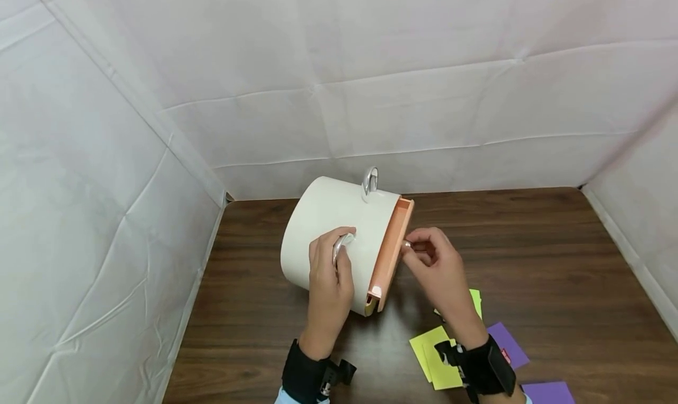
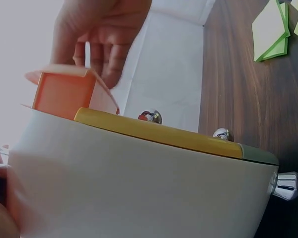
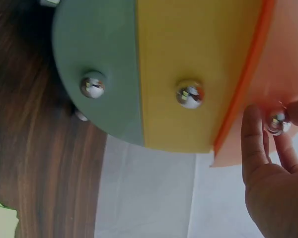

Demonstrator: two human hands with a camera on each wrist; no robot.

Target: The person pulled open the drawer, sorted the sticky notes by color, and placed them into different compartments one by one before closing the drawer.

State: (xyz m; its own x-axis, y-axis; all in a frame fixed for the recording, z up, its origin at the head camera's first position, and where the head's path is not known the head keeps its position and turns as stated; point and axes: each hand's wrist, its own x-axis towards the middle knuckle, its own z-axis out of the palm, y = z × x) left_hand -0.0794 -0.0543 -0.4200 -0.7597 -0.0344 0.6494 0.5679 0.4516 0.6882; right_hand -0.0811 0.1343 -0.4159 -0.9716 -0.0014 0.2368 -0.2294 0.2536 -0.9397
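A white rounded drawer box [image 1: 312, 233] with silver fittings sits on the table. My left hand [image 1: 329, 286] rests at its top and holds a silver loop-shaped fitting [image 1: 338, 251]. With thumb and fingers, my right hand [image 1: 436, 265] pinches the silver knob [image 3: 278, 123] of the orange drawer [image 1: 393, 248]. That drawer stands partly out of the box. In the right wrist view the yellow drawer [image 3: 184, 44] and the green drawer [image 3: 97, 44] sit flush beside it, each with a round silver knob. What the orange drawer contains is hidden.
Yellow-green sticky notes [image 1: 442, 366] lie on the dark wooden table [image 1: 556, 262] near my right forearm. Purple pieces [image 1: 509, 348] lie right of them. A second silver fitting [image 1: 370, 181] stands at the box's far side. White fabric walls [image 1: 402, 103] enclose the table.
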